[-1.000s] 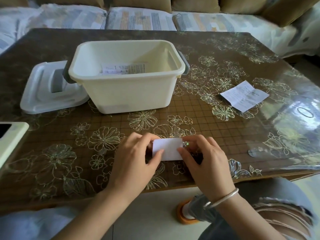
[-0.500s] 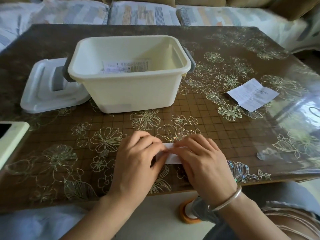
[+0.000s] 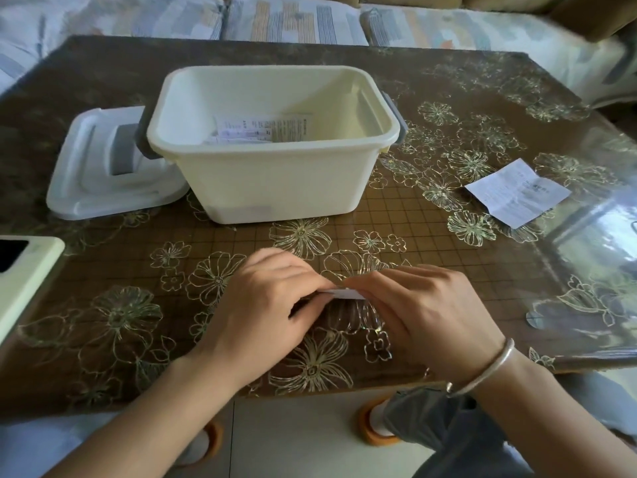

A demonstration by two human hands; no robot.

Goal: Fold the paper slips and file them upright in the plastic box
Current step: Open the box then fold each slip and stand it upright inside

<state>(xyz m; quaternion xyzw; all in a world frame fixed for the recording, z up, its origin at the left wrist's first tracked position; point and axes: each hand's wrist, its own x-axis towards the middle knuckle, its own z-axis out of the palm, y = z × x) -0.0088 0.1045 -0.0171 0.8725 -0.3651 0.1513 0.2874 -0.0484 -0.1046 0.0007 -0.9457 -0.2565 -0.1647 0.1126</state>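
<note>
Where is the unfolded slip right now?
Head view: the unfolded slip lies flat on the table, right of the plastic box, beyond the right hand.

Brown bench (image 3: 482,270), gold flower print under glossy clear cover; daylight glare (image 3: 593,243) on right side; patterned sofa cushions (image 3: 296,19) behind; pale tiled floor (image 3: 296,439) below near edge
</note>
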